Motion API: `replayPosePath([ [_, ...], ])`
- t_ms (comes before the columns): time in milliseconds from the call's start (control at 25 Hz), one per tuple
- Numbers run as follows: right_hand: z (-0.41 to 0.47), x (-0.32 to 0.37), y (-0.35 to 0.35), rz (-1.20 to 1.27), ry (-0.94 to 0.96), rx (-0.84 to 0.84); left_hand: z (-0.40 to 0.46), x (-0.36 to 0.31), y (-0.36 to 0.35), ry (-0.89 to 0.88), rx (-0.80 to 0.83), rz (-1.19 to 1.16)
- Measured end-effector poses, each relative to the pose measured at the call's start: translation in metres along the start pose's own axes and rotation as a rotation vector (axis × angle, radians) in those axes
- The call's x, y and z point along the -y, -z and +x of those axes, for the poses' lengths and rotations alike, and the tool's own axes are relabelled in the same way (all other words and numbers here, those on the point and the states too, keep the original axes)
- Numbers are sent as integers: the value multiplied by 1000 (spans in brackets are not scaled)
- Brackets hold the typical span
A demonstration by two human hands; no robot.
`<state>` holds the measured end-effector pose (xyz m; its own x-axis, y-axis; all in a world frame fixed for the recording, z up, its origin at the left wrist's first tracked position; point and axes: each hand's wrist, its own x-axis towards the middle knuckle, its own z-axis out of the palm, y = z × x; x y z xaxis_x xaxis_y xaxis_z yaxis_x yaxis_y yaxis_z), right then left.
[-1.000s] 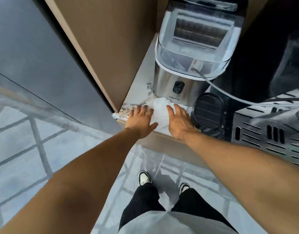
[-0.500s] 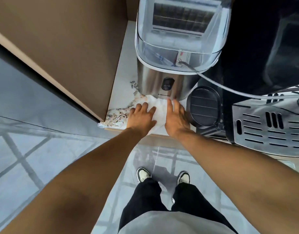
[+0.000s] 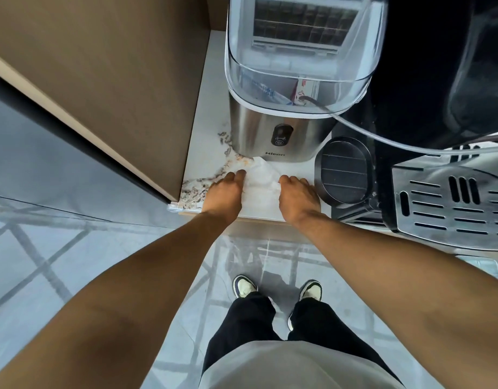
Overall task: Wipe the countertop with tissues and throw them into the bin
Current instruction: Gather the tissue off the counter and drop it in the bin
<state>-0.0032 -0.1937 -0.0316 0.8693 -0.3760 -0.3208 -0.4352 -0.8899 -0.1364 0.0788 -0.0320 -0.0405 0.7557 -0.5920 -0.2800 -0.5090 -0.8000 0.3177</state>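
Obs, head cam, looking down at front edge of the white marble-look countertop [image 3: 208, 153] w/ brown veining.

Both hands down on the crumpled white paper tissue [image 3: 260, 182], one each side. Left hand [image 3: 224, 193]: fingers curled, tips on the tissue's left edge; partly closed, bunching the paper rather than pressing it flat. Right hand [image 3: 298, 197]: likewise curled, knuckles up, fingertips tucked at the tissue's right edge. Cannot tell how much paper sits inside either palm, as the fingers hide it.

Why so: judged, two hands flanking = gathering the sheet inward from both sides so whatever it picked up stays in the wad. Placed at counter's front lip bc the only free strip lies there; the stainless-steel ice maker w/ clear lid [image 3: 287, 130] stands just behind, and the black ribbed oval tray [image 3: 344, 169] sits just right of the right hand.

Tissue: thin, wrinkled, semi-translucent in spots (prob damp, a guess). Peaked toward the ice maker's base, far corner touching or nearly so. Lies on counter between the hands.

Bin: not in view. Disposal step not yet done.
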Motion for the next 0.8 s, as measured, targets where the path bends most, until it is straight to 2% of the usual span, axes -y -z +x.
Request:
replayPosePath([
  [200, -10, -1, 0, 113, -76, 43, -4, 7, 5, 64, -7, -53],
  [520, -28, -7, -6, 135, -16, 33, -13, 0, -2, 22, -25, -103],
  [800, -33, -9, -8, 128, -11, 44, -21, -10, -16, 20, -7, -15],
])
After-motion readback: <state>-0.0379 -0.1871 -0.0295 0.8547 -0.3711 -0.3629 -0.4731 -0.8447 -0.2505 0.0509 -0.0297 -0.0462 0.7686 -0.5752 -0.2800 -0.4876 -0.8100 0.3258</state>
